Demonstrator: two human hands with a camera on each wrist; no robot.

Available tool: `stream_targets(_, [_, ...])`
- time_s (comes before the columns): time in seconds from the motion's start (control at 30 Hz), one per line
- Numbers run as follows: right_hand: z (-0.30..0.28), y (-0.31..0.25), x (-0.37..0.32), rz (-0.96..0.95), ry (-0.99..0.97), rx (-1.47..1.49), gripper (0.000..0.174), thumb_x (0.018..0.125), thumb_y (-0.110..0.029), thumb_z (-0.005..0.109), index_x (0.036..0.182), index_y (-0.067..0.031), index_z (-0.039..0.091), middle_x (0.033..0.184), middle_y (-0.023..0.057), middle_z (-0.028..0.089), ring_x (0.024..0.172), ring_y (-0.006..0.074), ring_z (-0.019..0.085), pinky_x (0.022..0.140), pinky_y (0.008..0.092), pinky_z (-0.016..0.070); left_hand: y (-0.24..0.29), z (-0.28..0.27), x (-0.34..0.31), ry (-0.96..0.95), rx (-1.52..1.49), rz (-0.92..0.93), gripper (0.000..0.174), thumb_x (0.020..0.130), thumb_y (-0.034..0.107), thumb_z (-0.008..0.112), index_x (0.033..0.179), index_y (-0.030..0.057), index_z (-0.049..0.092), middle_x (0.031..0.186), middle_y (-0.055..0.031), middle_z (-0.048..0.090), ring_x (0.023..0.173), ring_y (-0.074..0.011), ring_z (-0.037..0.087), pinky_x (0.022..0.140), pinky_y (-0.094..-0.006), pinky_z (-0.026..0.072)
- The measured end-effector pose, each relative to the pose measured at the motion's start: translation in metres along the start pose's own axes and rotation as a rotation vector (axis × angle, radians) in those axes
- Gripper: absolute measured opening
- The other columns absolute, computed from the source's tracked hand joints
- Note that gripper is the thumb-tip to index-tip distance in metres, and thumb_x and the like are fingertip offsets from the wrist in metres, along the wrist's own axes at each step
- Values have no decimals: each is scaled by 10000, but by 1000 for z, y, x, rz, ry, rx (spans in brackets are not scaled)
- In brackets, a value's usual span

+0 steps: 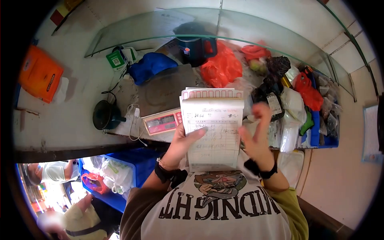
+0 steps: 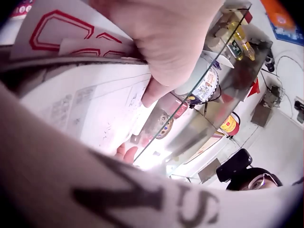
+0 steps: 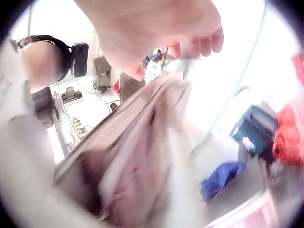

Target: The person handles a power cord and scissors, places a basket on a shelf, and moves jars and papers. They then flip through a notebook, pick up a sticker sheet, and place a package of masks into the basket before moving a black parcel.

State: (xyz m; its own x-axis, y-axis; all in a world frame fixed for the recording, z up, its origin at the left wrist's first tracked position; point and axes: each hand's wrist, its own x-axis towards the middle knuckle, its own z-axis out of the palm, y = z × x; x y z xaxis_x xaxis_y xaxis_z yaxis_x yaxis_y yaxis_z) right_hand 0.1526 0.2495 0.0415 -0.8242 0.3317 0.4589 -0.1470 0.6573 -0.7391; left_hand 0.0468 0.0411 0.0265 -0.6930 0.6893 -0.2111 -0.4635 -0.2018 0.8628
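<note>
A pad of delivery notes [image 1: 214, 154] with handwritten lines is held up in front of the chest. My left hand [image 1: 176, 148] grips its left side, the thumb lying across the top sheet. Red-framed printing shows on a sheet [image 1: 212, 94] behind the pad's top edge. In the left wrist view the same hand [image 2: 171, 42] is wrapped round the edge of the paper. Blurred, my right hand [image 1: 259, 146] is raised beside the pad's right edge with its fingers apart. The right wrist view shows that hand [image 3: 156, 33] with loosely bent fingers above fanned, blurred sheets [image 3: 137, 161].
Behind the pad is a scale [image 1: 160, 124] with a red display panel. A dark jug [image 1: 192, 50], a red plastic bag [image 1: 222, 66] and a blue bag [image 1: 152, 67] stand behind it. Packed goods fill the right side. A dark pot [image 1: 106, 115] sits left, above a blue crate [image 1: 136, 170].
</note>
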Motion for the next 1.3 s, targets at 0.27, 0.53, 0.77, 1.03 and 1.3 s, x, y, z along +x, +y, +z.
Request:
stream_targets(0.27, [-15,-49,93,-197,-408,-102,523,827,-212,609,1295,-20,474,1168,193,548,1020,338,553,885,380,429,2,-4,-3,-120,-32,-95,448,845,90,612,1259,-10,474,1147,-103,602,1013,-181,589,891,-315,468])
stream_targets(0.53, [-19,-69,90,-149,-618,-154,489,816,-190,664,1240,-3,506,1093,164,586,931,321,597,812,335,472,0,-8,0,-351,-656,-60,597,987,451,319,1406,26,312,1351,-177,446,1228,-283,468,1013,-400,394])
stream_targets(0.77, [-13,-66,98,-157,-714,-157,481,811,-161,668,1232,6,507,1094,172,606,930,318,622,806,344,484,8,1,5,-199,-478,-154,649,980,517,233,1408,34,293,1376,-178,419,1234,-297,467,1009,-422,400])
stream_targets(1.03, [-13,-59,91,-184,-663,-171,459,809,-166,666,1218,-8,531,1050,168,633,886,296,640,793,338,485,22,10,9,-211,-382,-230,656,963,546,275,1383,50,364,1334,-158,480,1178,-294,520,980,-407,427])
stream_targets(1.3, [-10,-58,110,-162,-748,-212,406,836,-231,644,1192,-59,554,888,134,626,698,214,592,573,307,387,16,3,32,-159,-246,-248,606,965,482,305,1349,24,404,1278,-159,525,1127,-261,556,944,-390,456])
